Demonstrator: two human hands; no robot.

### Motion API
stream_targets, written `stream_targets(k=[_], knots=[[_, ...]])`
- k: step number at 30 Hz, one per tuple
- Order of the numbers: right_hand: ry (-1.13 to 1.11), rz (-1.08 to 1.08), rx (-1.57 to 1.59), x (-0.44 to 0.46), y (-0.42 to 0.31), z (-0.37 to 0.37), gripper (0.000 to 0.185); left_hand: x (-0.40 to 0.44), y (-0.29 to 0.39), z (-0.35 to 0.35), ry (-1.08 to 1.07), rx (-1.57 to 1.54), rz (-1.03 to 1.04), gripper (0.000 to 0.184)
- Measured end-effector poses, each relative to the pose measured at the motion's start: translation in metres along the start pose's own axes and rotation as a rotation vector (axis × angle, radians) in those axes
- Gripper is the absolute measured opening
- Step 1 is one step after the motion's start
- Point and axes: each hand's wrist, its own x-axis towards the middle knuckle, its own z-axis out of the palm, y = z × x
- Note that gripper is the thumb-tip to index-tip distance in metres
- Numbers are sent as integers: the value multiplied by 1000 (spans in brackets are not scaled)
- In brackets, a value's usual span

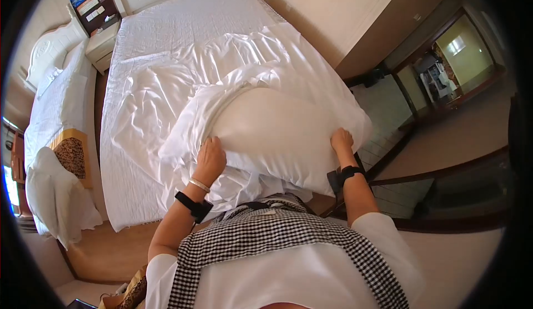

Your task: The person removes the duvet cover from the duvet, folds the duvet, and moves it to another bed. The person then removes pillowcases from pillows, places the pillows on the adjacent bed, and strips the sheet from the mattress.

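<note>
A plump off-white pillow (277, 123) lies near the foot of the bed, in front of my body. White, wrinkled fabric that looks like a pillowcase (191, 117) is bunched around its left end and far side. My left hand (211, 158) is closed on the edge of this fabric, at the pillow's near left. At the pillow's right end, my right hand (342, 140) is closed in a fist on its edge. The fingertips of both hands are hidden in the cloth.
A rumpled white sheet (144, 106) covers the large bed. To the left stands a second bed (50, 101) with a patterned runner (71, 151) and a bulky white pillow (50, 189). A nightstand (102, 45) sits between the headboards. At right is a dark-framed mirror (444, 81).
</note>
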Motion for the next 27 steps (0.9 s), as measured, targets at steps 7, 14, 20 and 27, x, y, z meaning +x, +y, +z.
stream_targets(k=[7,14,20,27], knots=[[-148,-614,309,112,-147,-73,68,80,58,21,109,-121,-24,52],[-522,-747,551,107,-245,-25,74,150,32,37,-122,-118,-171,62],[-118,-1296,673,1,-232,-102,39,202,59,-43,-357,-290,-309,58],[-108,-1720,705,-33,-138,-189,23,189,-123,-102,-12,-116,-376,48]])
